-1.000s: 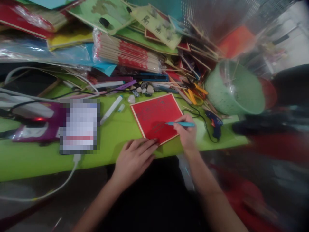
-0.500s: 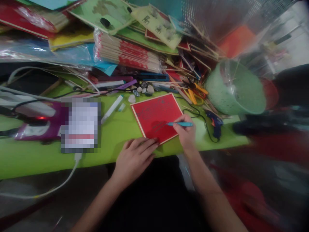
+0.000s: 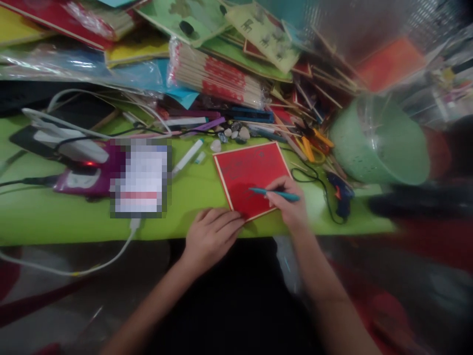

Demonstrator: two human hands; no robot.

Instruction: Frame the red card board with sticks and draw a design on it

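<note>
A red board with pale wooden edging (image 3: 254, 167) lies on the green tabletop, with faint dark line drawing and marks on it. My right hand (image 3: 290, 202) pinches a teal pen (image 3: 283, 195), its tip at the board's surface near the middle. The side of that hand rests over the board's right edge. Flat at the lower left corner of the board is my left hand (image 3: 214, 234), fingers stretched out and fingertips touching the frame. Left of the board lie a white marker (image 3: 188, 157) and its small cap (image 3: 200, 158).
A phone with a blurred screen (image 3: 142, 180) sits by a purple power strip (image 3: 79, 180) and cables. Behind the board are small stones (image 3: 234, 132), orange-handled pliers (image 3: 310, 145) and bundled sticks (image 3: 218, 74). A green basket (image 3: 380, 143) and blue glue gun (image 3: 340, 197) stand right.
The pen tip has moved left and slightly down across the board, with my right hand following. My left hand stays at the lower corner. The whole view has shifted as the camera turned.
</note>
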